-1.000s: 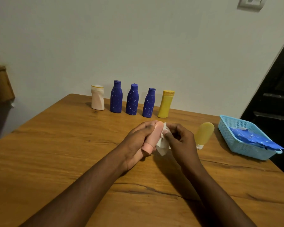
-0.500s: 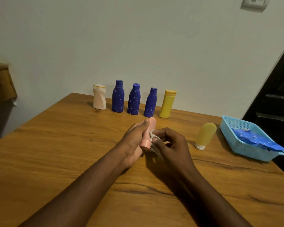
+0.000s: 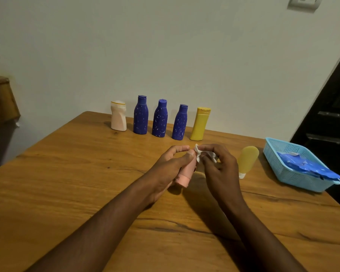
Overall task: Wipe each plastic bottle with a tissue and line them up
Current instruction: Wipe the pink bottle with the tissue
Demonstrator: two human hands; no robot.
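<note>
My left hand point(image 3: 168, 166) grips a small pink bottle point(image 3: 185, 173) above the middle of the wooden table point(image 3: 77, 183), cap end pointing towards me. My right hand point(image 3: 219, 169) pinches a crumpled white tissue point(image 3: 201, 155) against the bottle's far end. Along the table's far edge stands a row: a cream bottle point(image 3: 118, 116), three blue speckled bottles point(image 3: 141, 114) point(image 3: 160, 118) point(image 3: 180, 122) and a yellow bottle point(image 3: 200, 123). A yellow tube bottle point(image 3: 247, 160) rests cap down, tilted, just right of my right hand.
A light blue plastic basket point(image 3: 294, 175) with blue packets inside sits at the table's right edge. A wall runs behind the bottle row. A wooden piece of furniture point(image 3: 0, 99) stands off to the left, and a dark doorway lies to the right.
The tissue has moved from the bottle's cap end up to its far end. Both hands have shifted slightly while the pink bottle stays in my left hand.
</note>
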